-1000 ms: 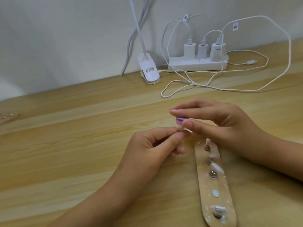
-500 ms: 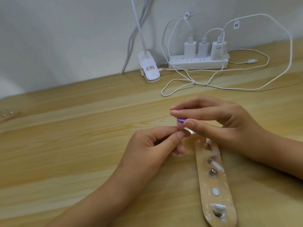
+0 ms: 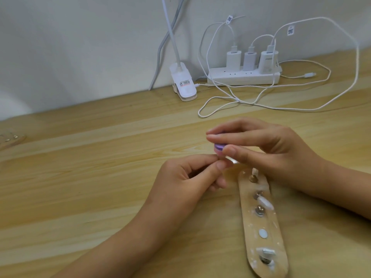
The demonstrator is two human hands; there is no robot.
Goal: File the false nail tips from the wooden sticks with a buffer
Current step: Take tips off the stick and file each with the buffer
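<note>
My right hand [image 3: 267, 149] pinches a purple buffer [image 3: 219, 147] between thumb and fingers, its end just above my left fingertips. My left hand [image 3: 188, 177] pinches a small clear false nail tip [image 3: 230, 159], mostly hidden by thumb and forefinger, against the buffer. A flat wooden stick [image 3: 265, 235] lies on the table below my right hand, running toward me. It carries several metal studs, and pale nail tips sit on some of them, one being a long tip [image 3: 266, 203] near the middle.
At the back stand a white clip lamp base [image 3: 183, 83] and a white power strip [image 3: 243, 77] with three chargers. White cables [image 3: 281, 106] loop over the wooden table behind my hands. Another wooden stick [image 3: 12, 138] shows at the far left edge.
The buffer and my right hand have shifted slightly over the nail tip. My left hand and the wooden stick stay where they were.
</note>
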